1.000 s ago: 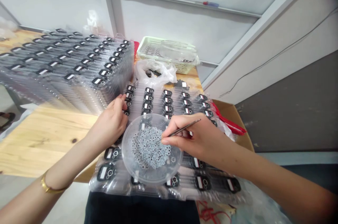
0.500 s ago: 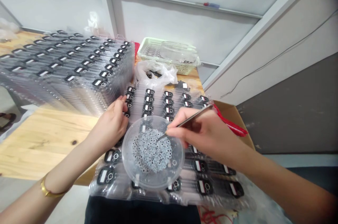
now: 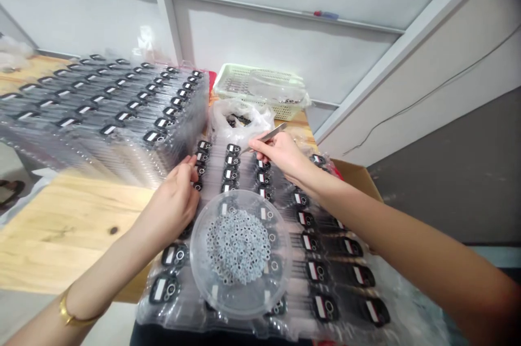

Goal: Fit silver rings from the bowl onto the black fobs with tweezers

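My right hand (image 3: 280,153) is closed on a pair of metal tweezers (image 3: 273,132), whose tip is at a small black part (image 3: 233,161) in the second column of a clear plastic tray (image 3: 211,186). Whether the tips hold a ring is too small to see. My left hand (image 3: 182,186) rests with curled fingers at the tray's left edge, beside the first column of black parts; its fingertips are partly hidden. A round clear tub (image 3: 240,305) stands on the tray, holding a heap of small grey rings (image 3: 238,248).
A tall stack of filled clear trays (image 3: 175,134) stands on the left of the wooden table (image 3: 73,232). Behind the tray are a white plastic bag (image 3: 244,131) with dark pieces and a pale green basket (image 3: 280,109). A cardboard box (image 3: 358,177) is at the right.
My right hand has moved the tweezers up and away from the rings in the tub to the upper part of the tray. My left hand stays at the tray's left edge.
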Demonstrator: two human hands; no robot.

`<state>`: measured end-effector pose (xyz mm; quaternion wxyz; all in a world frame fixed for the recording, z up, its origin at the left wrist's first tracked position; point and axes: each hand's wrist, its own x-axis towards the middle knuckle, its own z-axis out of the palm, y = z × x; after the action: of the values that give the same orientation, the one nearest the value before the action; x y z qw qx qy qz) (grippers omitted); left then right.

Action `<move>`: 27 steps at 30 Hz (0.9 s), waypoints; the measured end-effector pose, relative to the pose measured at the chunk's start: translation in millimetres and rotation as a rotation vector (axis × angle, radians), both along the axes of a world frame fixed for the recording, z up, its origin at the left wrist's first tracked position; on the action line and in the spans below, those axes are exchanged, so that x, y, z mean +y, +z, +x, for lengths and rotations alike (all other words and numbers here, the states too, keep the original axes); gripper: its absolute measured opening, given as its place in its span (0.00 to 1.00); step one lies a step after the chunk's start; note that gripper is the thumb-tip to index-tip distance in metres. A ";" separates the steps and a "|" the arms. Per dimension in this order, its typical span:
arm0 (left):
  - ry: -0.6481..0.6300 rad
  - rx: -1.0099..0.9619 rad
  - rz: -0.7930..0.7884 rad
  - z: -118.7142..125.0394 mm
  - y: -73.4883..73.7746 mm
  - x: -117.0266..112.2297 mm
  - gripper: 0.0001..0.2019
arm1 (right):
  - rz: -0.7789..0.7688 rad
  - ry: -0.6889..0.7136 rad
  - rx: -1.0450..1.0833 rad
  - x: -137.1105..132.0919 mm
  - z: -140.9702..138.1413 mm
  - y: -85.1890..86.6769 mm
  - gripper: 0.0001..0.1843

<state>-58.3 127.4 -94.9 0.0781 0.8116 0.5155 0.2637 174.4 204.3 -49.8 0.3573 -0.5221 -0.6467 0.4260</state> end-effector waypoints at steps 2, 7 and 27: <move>0.001 0.005 0.006 0.5 0.0 0.2 0.05 | -0.008 0.002 -0.025 1.2 -0.2 -1.6 0.10; 0.001 -0.005 0.008 1.4 -0.5 0.1 0.05 | -0.029 0.010 -0.014 2.4 0.1 -5.5 0.10; -0.005 0.014 0.009 -0.5 -1.9 -0.3 0.08 | -0.051 0.022 0.019 2.0 -0.2 -10.3 0.07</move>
<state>-58.8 127.1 -96.8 0.0719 0.8150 0.5127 0.2601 174.3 206.3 -60.1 0.3453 -0.5199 -0.6379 0.4512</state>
